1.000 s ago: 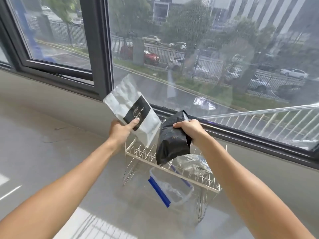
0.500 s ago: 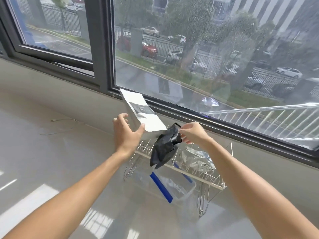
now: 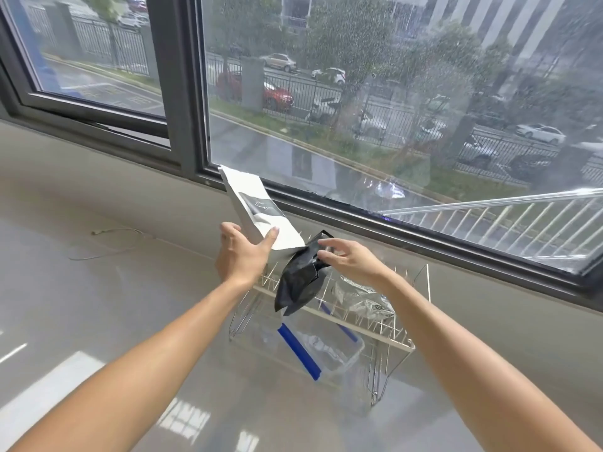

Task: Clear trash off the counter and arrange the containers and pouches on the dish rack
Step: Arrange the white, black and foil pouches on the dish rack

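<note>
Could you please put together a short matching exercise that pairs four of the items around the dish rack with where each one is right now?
Things:
1. white pouch
2. black pouch
3. crumpled silver pouch
4. clear container with blue clips

Places:
A. lying on the top tier of the dish rack, at its right
B. under the top tier
C. held in the left hand
D. at the fingertips of the right hand, hanging over the rack's front edge

Pairs: 1-C, 2-D, 3-A, 4-B
</note>
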